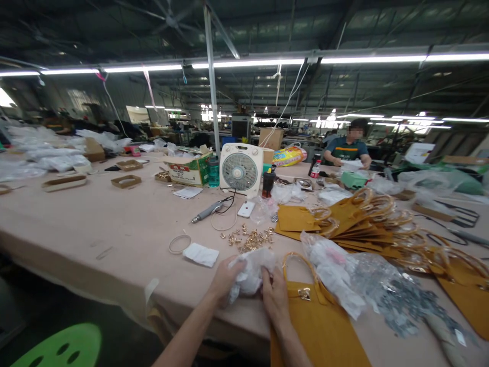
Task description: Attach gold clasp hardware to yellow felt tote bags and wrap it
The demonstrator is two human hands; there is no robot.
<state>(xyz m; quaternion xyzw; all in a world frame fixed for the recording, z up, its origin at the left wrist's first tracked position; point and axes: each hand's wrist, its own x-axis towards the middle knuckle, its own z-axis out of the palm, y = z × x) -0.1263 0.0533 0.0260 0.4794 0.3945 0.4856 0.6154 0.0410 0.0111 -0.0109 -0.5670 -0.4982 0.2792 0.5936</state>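
A crumpled white plastic bag or wrapping [251,272] is gripped between my two hands near the table's front edge. My left hand [226,278] has its fingers closed on the left side of it, while my right hand [275,294] presses in from the right. What lies inside the bundle I cannot make out. Just beyond is a scatter of small gold metal fittings [252,238]. By my right forearm lies a mustard handbag [319,323] with a looped handle and a metal clasp [304,293]. A folded white packet [200,254] rests left of the fittings.
Stacked mustard bag pieces [355,224] and a clear bag of grey metal parts [405,295] occupy the right. Behind the fittings are an electric screwdriver [207,211], a phone [246,209] and a box fan [240,169]. A co-worker [348,148] sits across the table.
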